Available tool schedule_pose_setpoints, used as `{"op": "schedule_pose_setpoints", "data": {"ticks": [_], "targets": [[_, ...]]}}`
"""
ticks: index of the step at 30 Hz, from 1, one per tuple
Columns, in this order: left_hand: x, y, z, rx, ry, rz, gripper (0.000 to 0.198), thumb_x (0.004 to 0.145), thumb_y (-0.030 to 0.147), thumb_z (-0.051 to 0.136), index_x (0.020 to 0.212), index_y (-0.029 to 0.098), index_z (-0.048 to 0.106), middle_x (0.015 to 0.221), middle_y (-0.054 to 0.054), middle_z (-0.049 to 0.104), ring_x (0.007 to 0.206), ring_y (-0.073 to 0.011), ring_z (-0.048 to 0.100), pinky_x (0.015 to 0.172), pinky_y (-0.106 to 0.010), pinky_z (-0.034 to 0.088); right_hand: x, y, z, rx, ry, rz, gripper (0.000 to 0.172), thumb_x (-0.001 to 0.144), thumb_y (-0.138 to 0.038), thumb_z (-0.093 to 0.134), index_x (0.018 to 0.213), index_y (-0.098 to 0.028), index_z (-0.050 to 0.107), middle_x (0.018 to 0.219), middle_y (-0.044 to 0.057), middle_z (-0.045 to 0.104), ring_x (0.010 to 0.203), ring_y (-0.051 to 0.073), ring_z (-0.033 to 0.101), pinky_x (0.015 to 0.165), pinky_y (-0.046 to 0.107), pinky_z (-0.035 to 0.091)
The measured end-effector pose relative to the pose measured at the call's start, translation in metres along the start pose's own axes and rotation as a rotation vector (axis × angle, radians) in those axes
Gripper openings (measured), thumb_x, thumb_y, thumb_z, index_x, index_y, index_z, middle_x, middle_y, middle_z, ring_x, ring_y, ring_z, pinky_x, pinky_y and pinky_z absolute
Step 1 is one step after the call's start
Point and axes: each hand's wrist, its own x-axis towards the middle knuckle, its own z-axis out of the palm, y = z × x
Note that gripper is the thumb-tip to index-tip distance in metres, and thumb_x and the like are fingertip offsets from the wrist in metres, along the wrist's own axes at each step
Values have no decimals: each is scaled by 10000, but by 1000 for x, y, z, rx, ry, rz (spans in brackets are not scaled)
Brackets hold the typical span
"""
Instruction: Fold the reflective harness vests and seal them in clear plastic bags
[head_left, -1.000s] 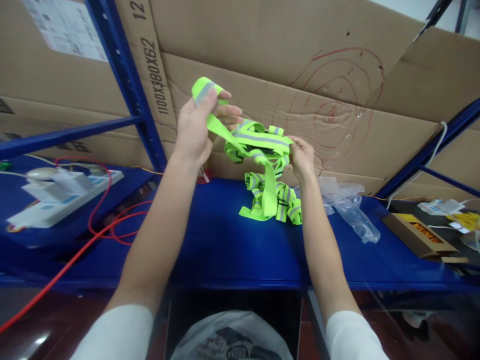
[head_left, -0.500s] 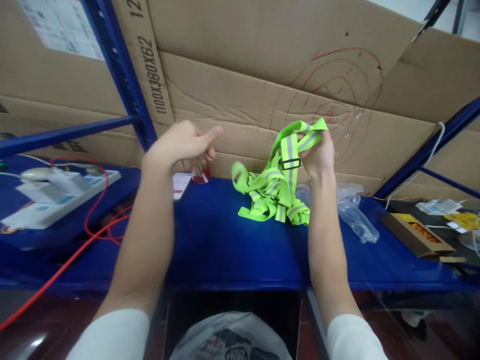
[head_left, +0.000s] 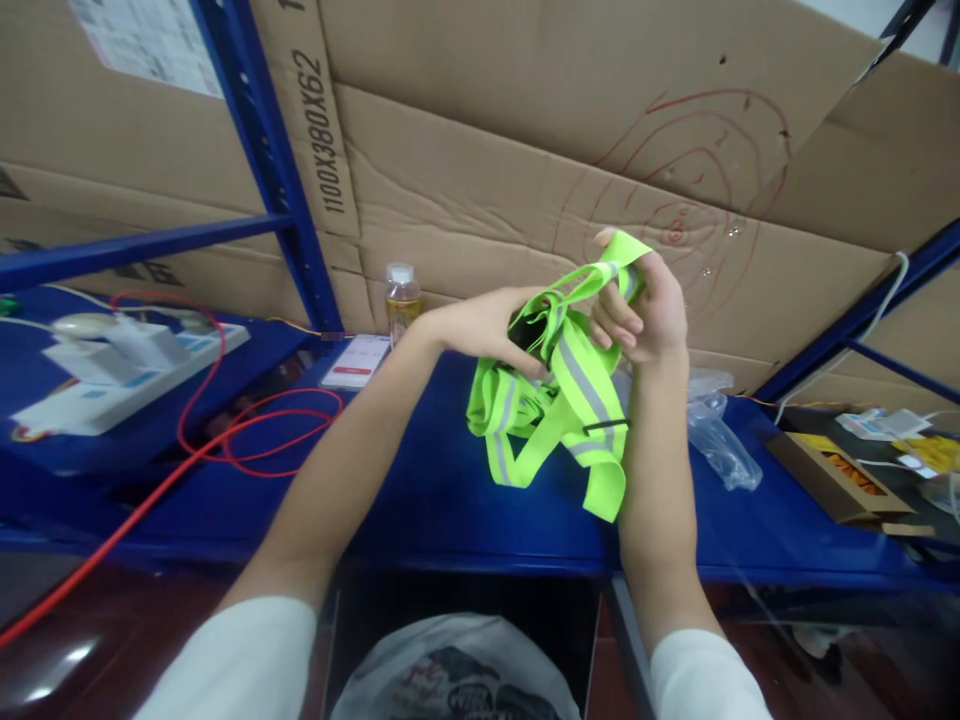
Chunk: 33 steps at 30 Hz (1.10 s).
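Observation:
A neon-green reflective strap harness (head_left: pixel 581 375) with grey stripes and a black buckle hangs bunched between my hands above the blue shelf (head_left: pixel 442 480). My right hand (head_left: pixel 649 305) is closed on its upper loop, which passes over the fingers. From the left, my left hand (head_left: pixel 495 325) wraps round the gathered folds, thumb in front and the other fingers partly hidden behind the straps. Loose strap ends dangle against my right forearm. How much of the bundle touches the shelf I cannot tell.
A phone (head_left: pixel 356 362) and a drink bottle (head_left: pixel 403 300) stand near the cardboard backing. Red cable (head_left: pixel 281 430) and a white power strip (head_left: pixel 135 385) lie left. A clear plastic bag (head_left: pixel 720 440) and an open carton (head_left: pixel 836 478) lie right. Below is a bag-lined bin (head_left: pixel 457 670).
My left hand has moved right and down from in front of the bottle and taken hold of the straps. The harness has been gathered, its buckle now hanging lower by my right forearm.

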Motion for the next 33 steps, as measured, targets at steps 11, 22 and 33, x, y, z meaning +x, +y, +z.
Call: {"op": "schedule_pose_setpoints", "data": {"ticks": [11, 22, 33], "targets": [[-14, 6, -20, -344, 140, -395, 616, 842, 546, 860, 1328, 191, 729, 1154, -94, 811, 1097, -312, 785, 929, -375, 609, -21, -11, -43, -768, -14, -86, 778, 764, -534, 955, 1419, -259, 638, 1462, 106, 676, 1362, 323, 628, 1146, 488, 530], [-4, 18, -7, -302, 217, -414, 475, 959, 611, 698, 1157, 184, 760, 932, -103, 793, 934, -307, 795, 862, -435, 633, -17, 14, 42, -1095, -100, -299, 860, 847, -459, 890, 1553, -308, 423, 1422, 117, 564, 1321, 397, 561, 1106, 629, 559], [-20, 11, -15, 295, 371, -326, 705, 725, 306, 834, 1403, 209, 666, 1178, -119, 792, 1199, -374, 716, 1084, -481, 553, -1, 10, -2, -820, 313, -147, 256, 848, -237, 704, 1091, -256, 780, 1108, 109, 780, 1261, 393, 669, 972, 515, 582]]}}
